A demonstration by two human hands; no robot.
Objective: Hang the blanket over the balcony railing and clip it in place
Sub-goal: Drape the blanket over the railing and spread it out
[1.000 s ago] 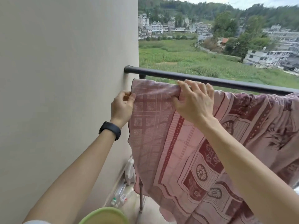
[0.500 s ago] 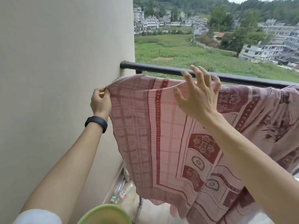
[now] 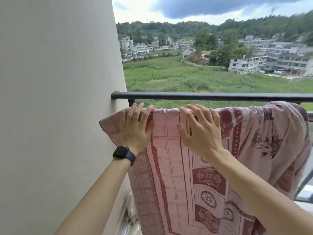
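A pink and maroon patterned blanket [image 3: 171, 180] hangs down in front of me, its top fold just below the black balcony railing [image 3: 211, 96]. What carries the fold is hidden by the cloth. My left hand [image 3: 135, 131] lies on the fold near the blanket's left corner, fingers spread and straight, fingertips reaching over the top edge. My right hand [image 3: 199, 133] rests on the fold a little to the right, fingers spread with their tips on the edge. The right part of the blanket bunches up against the railing. No clip is in view.
A plain beige wall [image 3: 59, 99] stands close on the left, where the railing ends. Something pale and plastic [image 3: 132, 211] lies on the floor below the blanket. Beyond the railing are a green field and buildings.
My left hand let go of the pinched corner and now lies flat on the top fold. My right hand came down onto the fold. The view tilted upward.
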